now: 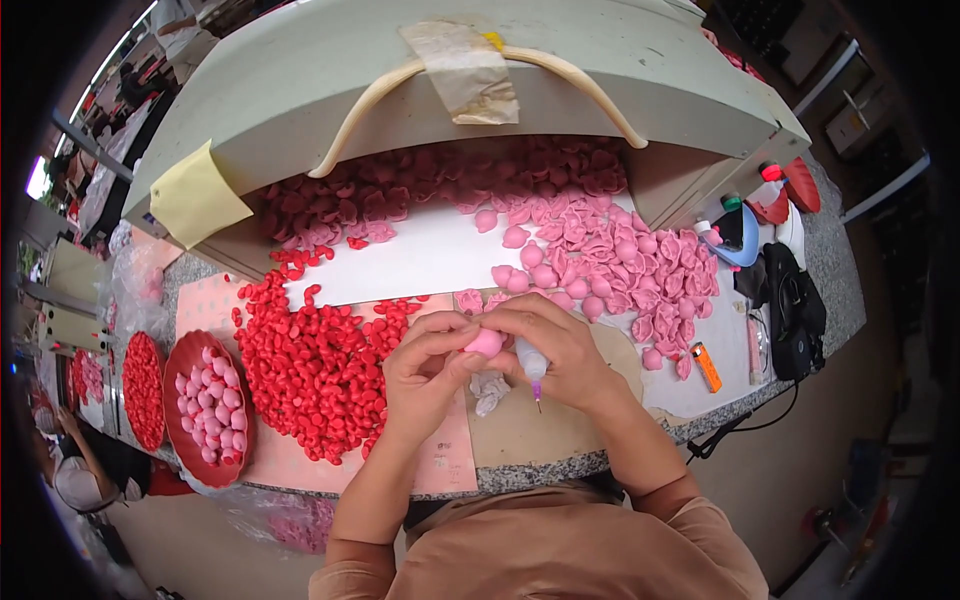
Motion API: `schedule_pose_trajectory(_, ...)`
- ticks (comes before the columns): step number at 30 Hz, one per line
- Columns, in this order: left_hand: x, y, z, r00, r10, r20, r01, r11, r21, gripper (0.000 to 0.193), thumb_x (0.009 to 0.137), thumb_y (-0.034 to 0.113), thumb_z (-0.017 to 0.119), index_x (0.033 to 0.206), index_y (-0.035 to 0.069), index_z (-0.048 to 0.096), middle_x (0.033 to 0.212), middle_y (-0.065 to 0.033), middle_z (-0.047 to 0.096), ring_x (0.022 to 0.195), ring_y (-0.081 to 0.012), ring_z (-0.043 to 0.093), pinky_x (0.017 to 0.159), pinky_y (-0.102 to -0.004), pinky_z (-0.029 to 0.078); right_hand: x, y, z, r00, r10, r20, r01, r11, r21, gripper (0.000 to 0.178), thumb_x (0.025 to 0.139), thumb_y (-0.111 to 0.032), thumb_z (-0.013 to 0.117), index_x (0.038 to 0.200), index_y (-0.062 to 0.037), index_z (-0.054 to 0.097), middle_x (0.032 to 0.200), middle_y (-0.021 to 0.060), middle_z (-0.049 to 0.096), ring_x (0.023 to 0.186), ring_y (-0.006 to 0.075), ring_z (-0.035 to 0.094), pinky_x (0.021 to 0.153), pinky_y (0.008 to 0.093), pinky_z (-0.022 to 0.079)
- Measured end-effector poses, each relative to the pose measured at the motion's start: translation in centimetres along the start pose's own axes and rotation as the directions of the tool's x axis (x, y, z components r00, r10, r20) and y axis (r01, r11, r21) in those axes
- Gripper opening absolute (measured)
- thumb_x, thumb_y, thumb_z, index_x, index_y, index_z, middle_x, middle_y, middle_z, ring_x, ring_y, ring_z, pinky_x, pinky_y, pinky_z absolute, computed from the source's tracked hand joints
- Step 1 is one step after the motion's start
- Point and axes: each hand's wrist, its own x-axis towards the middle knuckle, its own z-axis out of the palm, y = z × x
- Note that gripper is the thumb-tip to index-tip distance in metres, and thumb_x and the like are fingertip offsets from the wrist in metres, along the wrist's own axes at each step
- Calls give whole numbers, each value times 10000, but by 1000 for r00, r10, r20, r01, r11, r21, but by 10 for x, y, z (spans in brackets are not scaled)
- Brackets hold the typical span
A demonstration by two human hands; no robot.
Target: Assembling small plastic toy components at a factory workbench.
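A small round pink piece (pixel 487 343) sits pinched between the thumb and fingers of my left hand (pixel 425 375). My right hand (pixel 562 350) is wrapped round a small clear squeeze bottle (pixel 531 358) whose purple needle tip points down toward my body. Fingertips of the right hand also reach the pink piece. Beneath my hands lies a crumpled white tissue (pixel 489 391) on a tan board (pixel 520 440). Close to the left hand spreads a big heap of glossy red pieces (pixel 310 380). Pink cup-shaped and round pieces (pixel 620 255) are piled beyond my right hand.
A grey hood-like housing (pixel 600 85) arches over the far side. To the left stand a red dish of pink balls (pixel 180 440) and a dish of red pieces (pixel 145 390). An orange lighter (pixel 706 368), a black bag (pixel 790 310) and a blue scoop-shaped container (pixel 748 252) lie right.
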Motion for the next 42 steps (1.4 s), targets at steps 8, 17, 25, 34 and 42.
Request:
schedule_pose_trajectory(8,-10,-15,12,999,9,-35,-24,884,-466,273,828,87,651,1095,124,604,1157,-97,525,1107,-245,502,944,-387,418,-10,-10,25,964,265,-17,-195,749,634,383,731,-54,710,1101,-46,608,1061,34,524,1064,176,458,917,291,374)
schedule_pose_trajectory(17,-12,-25,14,998,52,-40,-62,938,-340,289,812,62,659,1086,108,578,1120,-114,533,1057,-242,529,916,-382,436,-10,-11,22,967,202,-152,-80,814,575,446,756,-287,730,1096,-31,596,1065,87,491,1026,205,483,908,334,387)
schedule_pose_trajectory(25,-13,-17,13,997,11,-80,-44,907,-420,247,822,59,648,1057,91,579,1113,-116,524,1034,-242,545,896,-374,461,-11,-8,20,975,160,-155,-89,918,386,356,769,-249,712,1028,-27,608,1053,93,516,990,213,505,872,332,413)
schedule_pose_trajectory(34,-12,-16,17,997,14,-78,-46,905,-422,227,860,141,620,1082,123,578,1158,-79,524,1049,-187,526,933,-333,425,-8,-13,24,964,220,-147,-145,904,402,350,722,-125,727,1052,-61,628,1040,53,551,1005,198,498,887,323,409)
schedule_pose_trajectory(42,-10,-15,15,992,-97,-86,37,849,-527,239,832,128,654,1064,127,596,1117,-72,516,1022,-212,528,874,-342,466,-11,-8,31,936,351,-15,-230,645,729,332,812,-155,674,1109,-43,576,1115,78,519,985,159,517,803,281,449)
